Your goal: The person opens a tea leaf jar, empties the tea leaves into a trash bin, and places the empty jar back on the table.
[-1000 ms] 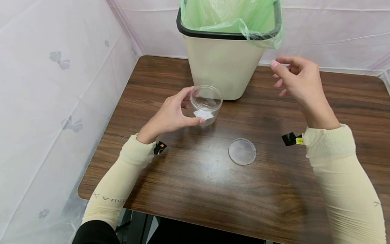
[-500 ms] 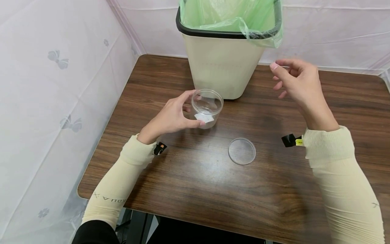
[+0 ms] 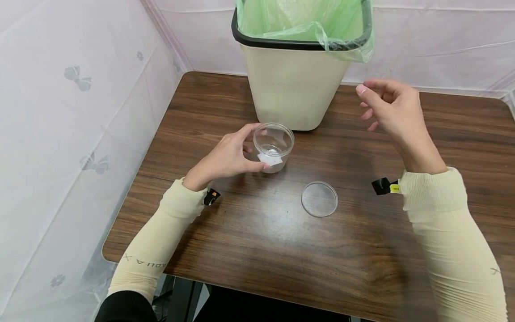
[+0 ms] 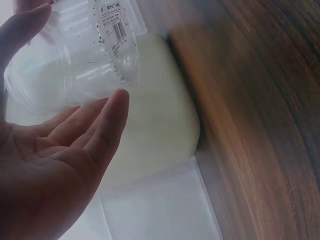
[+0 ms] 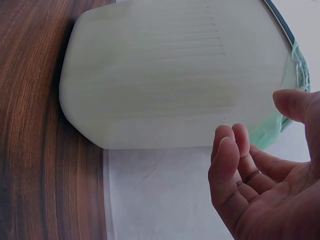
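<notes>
My left hand (image 3: 227, 156) grips a clear, lidless plastic jar (image 3: 281, 145) from its left side, thumb on the near side and fingers on the far side. A white label (image 3: 269, 159) shows low on the jar. In the left wrist view, the label (image 4: 115, 30) carries a barcode, and small dark specks dot the jar's lower end. The matching clear round lid (image 3: 319, 199) lies flat on the table, nearer to me. My right hand (image 3: 396, 107) hovers right of the bin with fingers loosely bent; in the right wrist view its thumb and fingertips are apart, holding nothing.
Behind the jar stands a cream bin (image 3: 295, 85) with a black rim and a green liner bag (image 3: 297, 18). All of it is on a brown wood-grain table (image 3: 249, 250). Pale patterned sheeting (image 3: 80, 125) hangs along the left and back.
The jar, in my left hand, has come down a little and toward me, away from the bin's base. My right hand has hardly moved. The lid lies where it was.
</notes>
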Demonstrator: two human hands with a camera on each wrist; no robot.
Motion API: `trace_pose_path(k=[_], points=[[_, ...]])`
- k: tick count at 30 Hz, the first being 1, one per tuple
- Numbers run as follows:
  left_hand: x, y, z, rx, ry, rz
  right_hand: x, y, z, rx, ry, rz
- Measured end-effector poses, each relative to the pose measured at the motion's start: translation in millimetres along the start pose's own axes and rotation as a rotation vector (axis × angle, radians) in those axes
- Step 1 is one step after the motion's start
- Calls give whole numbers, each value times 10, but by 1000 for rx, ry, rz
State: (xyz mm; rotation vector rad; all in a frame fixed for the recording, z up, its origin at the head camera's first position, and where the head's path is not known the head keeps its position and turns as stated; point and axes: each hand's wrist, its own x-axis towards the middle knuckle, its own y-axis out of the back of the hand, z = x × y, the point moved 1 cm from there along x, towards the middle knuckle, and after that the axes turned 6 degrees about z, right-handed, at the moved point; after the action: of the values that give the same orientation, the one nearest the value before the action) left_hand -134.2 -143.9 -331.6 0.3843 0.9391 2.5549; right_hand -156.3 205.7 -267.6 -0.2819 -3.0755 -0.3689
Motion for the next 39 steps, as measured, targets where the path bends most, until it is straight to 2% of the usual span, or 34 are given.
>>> trace_pose_path(k=[20, 29, 39], points=[[-11, -74, -115, 0, 46, -83, -5, 11, 101, -54, -20, 1], [-17, -108, -135, 7, 56, -95, -16, 17, 136, -60, -14, -6], [-19, -160, -149, 40, 66, -148, -44, 20, 169, -66, -62, -14]])
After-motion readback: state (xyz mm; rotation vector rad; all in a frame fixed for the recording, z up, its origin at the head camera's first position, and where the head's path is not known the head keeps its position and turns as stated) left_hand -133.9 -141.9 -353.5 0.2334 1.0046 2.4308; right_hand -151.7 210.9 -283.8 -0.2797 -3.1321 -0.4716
